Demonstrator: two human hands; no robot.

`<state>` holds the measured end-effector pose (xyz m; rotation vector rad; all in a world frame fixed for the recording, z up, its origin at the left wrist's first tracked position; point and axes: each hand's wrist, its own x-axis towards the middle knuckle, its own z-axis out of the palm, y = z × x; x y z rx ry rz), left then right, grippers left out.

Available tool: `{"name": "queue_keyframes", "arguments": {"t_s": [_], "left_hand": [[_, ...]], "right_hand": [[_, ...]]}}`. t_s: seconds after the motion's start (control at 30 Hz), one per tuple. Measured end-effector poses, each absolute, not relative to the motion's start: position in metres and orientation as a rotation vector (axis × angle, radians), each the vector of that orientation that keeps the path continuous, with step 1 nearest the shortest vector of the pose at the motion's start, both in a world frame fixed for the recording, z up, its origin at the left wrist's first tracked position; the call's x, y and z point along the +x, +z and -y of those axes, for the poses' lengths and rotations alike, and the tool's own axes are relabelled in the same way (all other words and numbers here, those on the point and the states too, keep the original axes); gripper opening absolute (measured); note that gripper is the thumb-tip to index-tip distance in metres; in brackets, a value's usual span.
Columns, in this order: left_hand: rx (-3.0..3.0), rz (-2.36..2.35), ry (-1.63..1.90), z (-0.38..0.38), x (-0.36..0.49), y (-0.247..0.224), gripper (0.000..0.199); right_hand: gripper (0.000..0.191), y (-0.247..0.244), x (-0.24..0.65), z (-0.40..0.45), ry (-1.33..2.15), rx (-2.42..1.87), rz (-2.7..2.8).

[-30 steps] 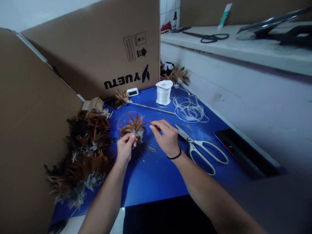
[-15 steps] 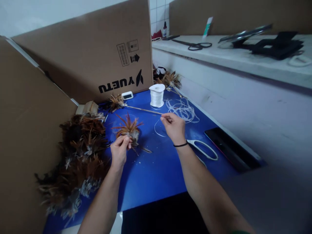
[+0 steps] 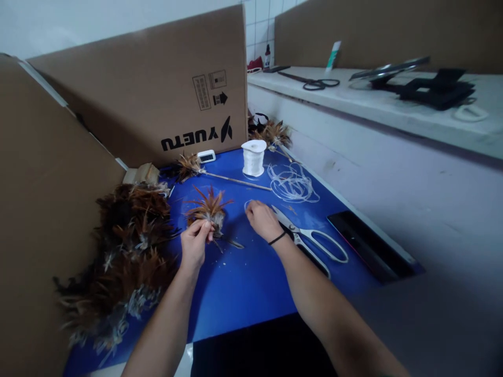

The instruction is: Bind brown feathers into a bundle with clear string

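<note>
My left hand (image 3: 196,242) pinches the base of a brown and grey feather bunch (image 3: 210,209) above the blue table (image 3: 243,283). To its right, my right hand (image 3: 264,220) is closed near the tabletop, and a thin white string (image 3: 247,204) shows at its fingertips. Open-bladed scissors (image 3: 310,235) with white-rimmed handles lie beside my right wrist. Behind the hands rests a stick (image 3: 236,180) with a feather tuft (image 3: 188,166) on its left end. A white spool (image 3: 253,158) stands upright beside a loose tangle of clear string (image 3: 294,183).
Feather bunches (image 3: 137,262) are heaped along the left edge by cardboard (image 3: 157,89). A black phone (image 3: 373,246) lies at the right. On the white ledge (image 3: 377,104) are black scissors (image 3: 314,84), a glue stick (image 3: 333,56) and a black holder (image 3: 436,91).
My right hand has moved down and left, away from the stick's end, uncovering the scissors' blades. The left hand still holds the feathers. The view has shifted slightly.
</note>
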<state>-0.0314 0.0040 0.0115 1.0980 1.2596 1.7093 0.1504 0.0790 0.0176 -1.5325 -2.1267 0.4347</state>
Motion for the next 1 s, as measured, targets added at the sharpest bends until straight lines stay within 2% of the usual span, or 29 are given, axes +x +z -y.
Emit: {"name": "queue_keyframes", "arguments": {"t_s": [0.13, 0.23, 0.57, 1.0], "left_hand": [[1.031, -1.229, 1.659, -0.004, -0.030, 0.014, 0.022], [1.014, -1.182, 1.640, -0.003, -0.029, 0.016, 0.022], [0.920, -1.113, 1.592, -0.002, -0.029, 0.016, 0.020], [0.697, -1.090, 1.460, -0.001, -0.029, 0.020, 0.026]], "right_hand": [[0.009, 0.025, 0.148, -0.071, 1.182, -1.043, 1.811], [0.011, 0.032, 0.145, -0.064, 1.449, -0.904, 1.638], [0.011, 0.048, 0.149, -0.055, 1.719, -0.817, 1.727], [0.011, 0.053, 0.152, -0.053, 1.698, -0.808, 1.854]]}}
